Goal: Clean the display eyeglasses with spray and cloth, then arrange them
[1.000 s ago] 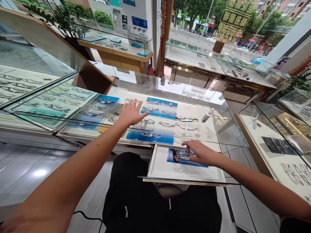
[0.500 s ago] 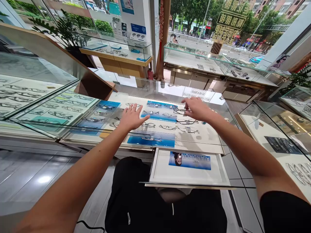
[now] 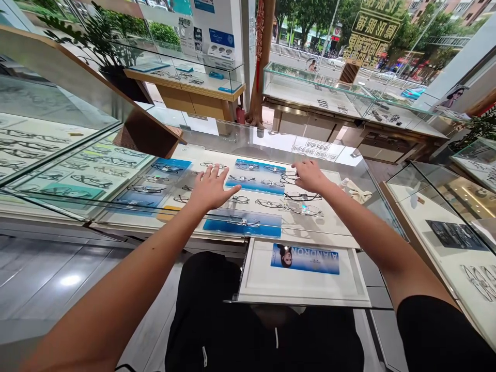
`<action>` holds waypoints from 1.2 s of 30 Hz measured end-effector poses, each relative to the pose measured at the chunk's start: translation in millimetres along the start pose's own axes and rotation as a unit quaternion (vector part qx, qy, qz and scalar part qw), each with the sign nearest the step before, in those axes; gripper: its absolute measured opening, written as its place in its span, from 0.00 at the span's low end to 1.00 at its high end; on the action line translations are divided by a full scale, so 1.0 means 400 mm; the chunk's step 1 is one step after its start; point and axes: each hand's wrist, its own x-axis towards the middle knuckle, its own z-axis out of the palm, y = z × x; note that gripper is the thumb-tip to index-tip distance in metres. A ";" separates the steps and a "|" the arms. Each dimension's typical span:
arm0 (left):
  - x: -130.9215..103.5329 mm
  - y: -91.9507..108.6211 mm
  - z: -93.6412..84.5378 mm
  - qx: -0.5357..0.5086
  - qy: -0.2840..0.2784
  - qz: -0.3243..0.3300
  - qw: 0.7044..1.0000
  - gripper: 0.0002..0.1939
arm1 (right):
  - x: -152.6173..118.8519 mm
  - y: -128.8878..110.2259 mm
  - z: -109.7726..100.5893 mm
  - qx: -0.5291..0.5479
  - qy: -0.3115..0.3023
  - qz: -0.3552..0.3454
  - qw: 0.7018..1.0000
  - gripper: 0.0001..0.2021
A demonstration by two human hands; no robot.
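My left hand (image 3: 211, 192) is open, fingers spread, over the glass top of the display case (image 3: 329, 235). Beneath and around it, eyeglasses (image 3: 239, 200) lie in rows on the white base. My right hand (image 3: 310, 176) is at the right of the case, its fingers slightly bent and apart. Its fingertips are nearest to a dark pair of glasses (image 3: 290, 178), partly covered by the hand. I cannot tell whether they touch it. Below the right hand lie black-rimmed glasses (image 3: 302, 197) and thin-rimmed glasses (image 3: 304, 208).
In front of my lap, a white drawer (image 3: 251, 287) stands pulled out, with a blue printed card (image 3: 305, 259) inside. A pale crumpled cloth (image 3: 355, 191) lies right of my right hand. Another glass case (image 3: 411, 206) stands at the right, and a slanted wooden panel (image 3: 143, 124) at the left.
The view has shifted slightly. The pale cloth beside my right forearm now shows more fully. My right hand's fingers look a little less curled; the left hand stays spread.
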 end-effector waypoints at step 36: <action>-0.001 0.003 0.001 -0.004 -0.003 -0.008 1.000 0.52 | -0.359 -0.398 -0.113 0.276 -0.324 -0.235 0.874 0.16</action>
